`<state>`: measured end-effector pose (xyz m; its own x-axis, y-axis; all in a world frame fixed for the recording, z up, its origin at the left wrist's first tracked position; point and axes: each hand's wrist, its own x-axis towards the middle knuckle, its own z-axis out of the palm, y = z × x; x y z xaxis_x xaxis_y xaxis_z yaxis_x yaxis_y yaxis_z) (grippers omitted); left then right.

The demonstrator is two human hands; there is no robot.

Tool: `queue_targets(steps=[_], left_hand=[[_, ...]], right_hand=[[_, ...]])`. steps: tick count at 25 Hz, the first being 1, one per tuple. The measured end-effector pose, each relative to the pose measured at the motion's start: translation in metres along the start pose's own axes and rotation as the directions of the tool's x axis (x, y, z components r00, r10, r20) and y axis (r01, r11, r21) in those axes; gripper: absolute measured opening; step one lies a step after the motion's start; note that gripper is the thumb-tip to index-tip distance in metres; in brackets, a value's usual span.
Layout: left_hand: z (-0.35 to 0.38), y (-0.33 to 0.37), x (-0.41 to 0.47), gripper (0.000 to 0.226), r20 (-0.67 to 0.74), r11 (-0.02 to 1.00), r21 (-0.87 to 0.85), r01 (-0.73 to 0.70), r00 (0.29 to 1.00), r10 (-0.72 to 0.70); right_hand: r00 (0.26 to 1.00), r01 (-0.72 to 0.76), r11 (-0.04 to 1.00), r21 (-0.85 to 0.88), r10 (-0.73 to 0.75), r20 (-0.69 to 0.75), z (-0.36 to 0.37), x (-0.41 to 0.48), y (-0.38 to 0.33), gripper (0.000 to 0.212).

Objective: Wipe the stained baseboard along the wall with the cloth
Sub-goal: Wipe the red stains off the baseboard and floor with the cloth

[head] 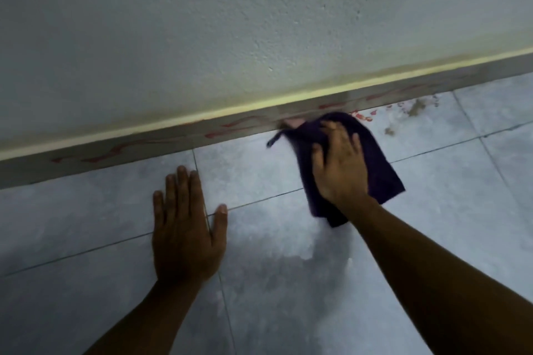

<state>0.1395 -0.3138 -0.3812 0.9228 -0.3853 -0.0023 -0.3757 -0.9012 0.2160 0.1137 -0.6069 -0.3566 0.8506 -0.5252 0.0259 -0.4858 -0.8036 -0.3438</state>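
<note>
Fingers (331,135) of right hand (340,164) press flat on cloth (380,170) (blurred, probably ungripped); left hand (184,228) splayed on floor (288,268). Cloth may slip, smearing stains (227,131) along baseboard (167,145).

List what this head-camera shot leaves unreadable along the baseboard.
- Head view: baseboard behind the cloth is covered; its state there unseen.
- Head view: right hand motion-blurred; grip on cloth unclear.
- Head view: baseboard ends cut off by frame edges.
- Head view: brown specks too blurred to identify.

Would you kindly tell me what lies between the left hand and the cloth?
In the head view, only bare floor tile with a grout line separates left hand and cloth.
</note>
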Motion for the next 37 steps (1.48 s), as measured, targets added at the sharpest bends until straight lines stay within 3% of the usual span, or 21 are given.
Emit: queue_targets(steps=[2, 3, 4, 5, 7, 9, 12, 14, 16, 17, 19, 22, 25, 27, 29, 33, 35, 37], left_hand=[[0.001, 0.000, 0.000, 0.081, -0.007, 1.000, -0.001, 0.002, 1.000, -0.002], [0.001, 0.000, 0.000, 0.081, -0.006, 1.000, 0.000, 0.000, 1.000, 0.000], [0.002, 0.001, 0.001, 0.081, -0.007, 1.000, 0.005, -0.003, 1.000, 0.003], [0.002, 0.000, 0.001, 0.081, -0.009, 1.000, 0.014, -0.006, 1.000, 0.007], [0.001, -0.001, 0.001, 0.082, -0.007, 1.000, 0.030, -0.008, 1.000, 0.009], [0.001, 0.000, 0.002, 0.082, 0.007, 0.999, 0.036, -0.015, 1.000, 0.015], [0.003, 0.002, 0.004, 0.082, -0.008, 0.999, 0.051, 0.006, 1.000, -0.006], [0.004, 0.002, 0.003, 0.082, -0.011, 0.999, 0.050, 0.009, 1.000, -0.008], [0.005, 0.002, 0.003, 0.081, -0.026, 0.998, 0.055, 0.006, 1.000, -0.004], [0.005, 0.002, 0.002, 0.081, -0.031, 0.998, 0.056, 0.004, 1.000, -0.002], [0.005, 0.001, 0.003, 0.081, -0.032, 0.999, 0.052, -0.005, 0.999, 0.007], [0.005, 0.001, 0.004, 0.082, -0.018, 0.998, 0.064, -0.007, 1.000, 0.008], [0.005, -0.003, 0.004, 0.082, -0.007, 0.999, 0.048, -0.017, 1.000, 0.018], [0.004, -0.003, 0.004, 0.082, 0.004, 0.999, 0.041, -0.025, 1.000, 0.025], [0.006, 0.001, 0.004, 0.082, -0.003, 0.999, 0.050, -0.011, 1.000, 0.011], [0.007, 0.004, 0.003, 0.082, -0.014, 0.999, 0.049, 0.002, 1.000, -0.001], [0.006, 0.003, 0.003, 0.082, -0.012, 0.999, 0.042, -0.001, 1.000, 0.002], [0.007, 0.003, 0.004, 0.082, -0.008, 0.999, 0.040, -0.004, 1.000, 0.004]], right_hand=[[0.970, -0.230, 0.973, 0.008, 0.230, -0.083, 0.010, 0.002, -0.023, 0.053], [0.956, -0.278, 0.961, 0.008, 0.278, -0.091, 0.016, -0.004, -0.046, 0.056], [0.975, -0.215, 0.977, -0.002, 0.215, -0.063, 0.023, -0.014, -0.068, 0.057], [0.999, -0.047, 0.999, -0.016, 0.047, 0.011, 0.027, -0.027, -0.087, 0.057], [0.935, 0.302, 0.953, 0.013, -0.298, 0.192, 0.027, -0.042, -0.091, 0.053], [0.897, 0.386, 0.921, 0.043, -0.386, 0.218, 0.014, -0.025, -0.056, 0.050], [0.992, 0.119, 0.993, -0.006, -0.119, 0.038, 0.004, -0.001, -0.002, 0.050], [0.991, -0.127, 0.992, 0.002, 0.127, -0.040, -0.002, 0.005, 0.012, 0.053], [0.967, -0.250, 0.968, 0.007, 0.250, -0.056, 0.002, 0.004, -0.008, 0.056], [0.972, -0.231, 0.973, -0.005, 0.230, -0.049, 0.005, -0.002, -0.025, 0.057], [1.000, -0.009, 1.000, -0.019, 0.009, 0.010, 0.017, -0.022, -0.062, 0.057], [0.907, 0.365, 0.930, 0.033, -0.363, 0.214, 0.032, -0.037, -0.097, 0.052], [0.857, 0.445, 0.891, 0.096, -0.454, 0.242, 0.023, -0.021, -0.077, 0.048], [0.926, 0.340, 0.937, 0.075, -0.348, 0.145, 0.010, -0.013, -0.033, 0.047], [0.990, 0.137, 0.990, 0.016, -0.138, 0.039, -0.003, 0.002, 0.016, 0.051], [0.975, -0.223, 0.971, -0.087, 0.221, -0.025, 0.005, 0.012, 0.001, 0.056], [0.982, -0.190, 0.974, -0.124, 0.189, -0.021, 0.016, -0.004, -0.038, 0.060], [0.995, 0.064, 0.990, -0.123, -0.053, 0.090, 0.028, -0.028, -0.072, 0.061]])
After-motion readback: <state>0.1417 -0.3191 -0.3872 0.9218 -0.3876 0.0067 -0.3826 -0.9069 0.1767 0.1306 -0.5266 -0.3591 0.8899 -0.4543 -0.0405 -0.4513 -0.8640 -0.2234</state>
